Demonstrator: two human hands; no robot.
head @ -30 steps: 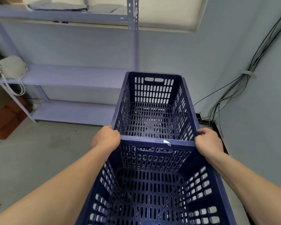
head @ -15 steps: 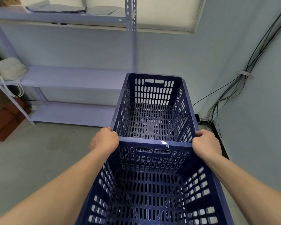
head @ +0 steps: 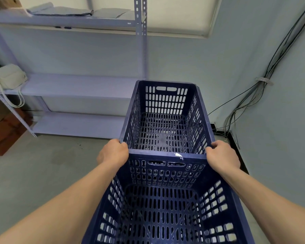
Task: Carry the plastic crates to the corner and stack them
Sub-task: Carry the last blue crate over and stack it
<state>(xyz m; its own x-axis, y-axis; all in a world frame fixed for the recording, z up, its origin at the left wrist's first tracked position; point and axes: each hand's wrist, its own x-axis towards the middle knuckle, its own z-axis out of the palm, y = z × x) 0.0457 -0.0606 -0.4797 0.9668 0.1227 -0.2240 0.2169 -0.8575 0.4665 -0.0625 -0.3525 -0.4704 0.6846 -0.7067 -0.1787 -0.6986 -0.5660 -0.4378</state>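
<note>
**Sam:** Head view looks down at a room corner. What is the biggest thing you see?

**Mia:** The grey floor (head: 33, 173) and the pale walls. Next is a metal shelf rack (head: 77, 85) on the left, against the back wall.

**Sam:** And the blue boxes?

**Mia:** Two dark blue plastic crates with lots of holes. The near crate (head: 165, 208) is close to the person, low in the picture. The far crate (head: 164, 120) is just past it, closer to the corner. Their short ends meet, and both are open on top with nothing inside. I cannot tell if they sit on the floor or are lifted.

**Sam:** What are the hands doing?

**Mia:** The left hand (head: 113, 153) is closed around the left corner where the two crates meet. The right hand (head: 222, 155) is closed around the right corner there. I cannot tell which crate's rim each one grips.

**Sam:** Anything smaller?

**Mia:** A bunch of black cables (head: 264, 81) runs down the right wall to the floor. A pale bag (head: 9, 78) sits on the middle shelf at the left. A tiny white scrap (head: 178, 154) sticks to the rim between the hands.
</note>
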